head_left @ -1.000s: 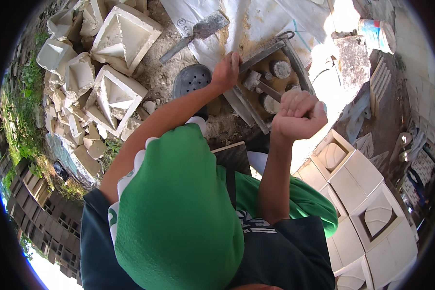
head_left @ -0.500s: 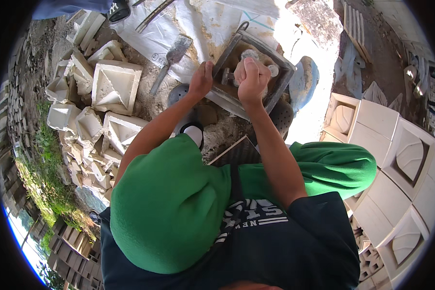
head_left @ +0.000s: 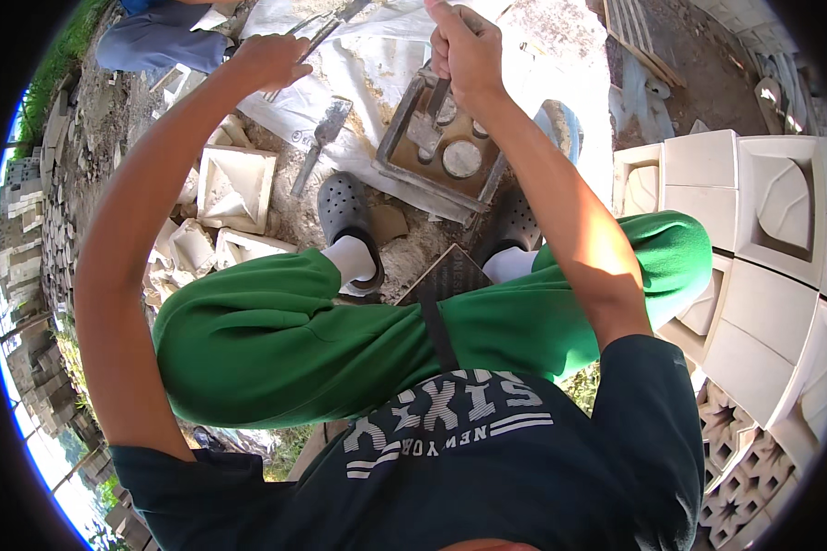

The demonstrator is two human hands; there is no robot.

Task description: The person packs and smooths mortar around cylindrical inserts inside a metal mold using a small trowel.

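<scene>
At the upper left, my left hand point(head_left: 268, 64) closes over a long, dark metal bar point(head_left: 340, 26) above the white sheet. Its fingertips are partly hidden. My right hand point(head_left: 469, 60) grips the handle of a trowel-like tool point(head_left: 439, 96) over the dark square mould box point(head_left: 397, 129). This tool's flat grey end is down inside the box. Sandy material fills part of the box, and a pale round disc point(head_left: 461, 159) sits in it with other round pieces partly hidden by my right hand. Left of the box, a flat trowel point(head_left: 326, 129) lies on the sheet's edge.
Pale cast blocks point(head_left: 237, 188) are heaped at the left. Stacked square blocks point(head_left: 781, 197) stand at the right. My feet in grey clogs point(head_left: 345, 211) flank the mould box. A person in grey-blue trousers point(head_left: 161, 41) is at the upper left.
My left hand has left the box's edge and moved up and left to the metal bar. My right hand has risen from inside the box, with the tool's handle showing below it.
</scene>
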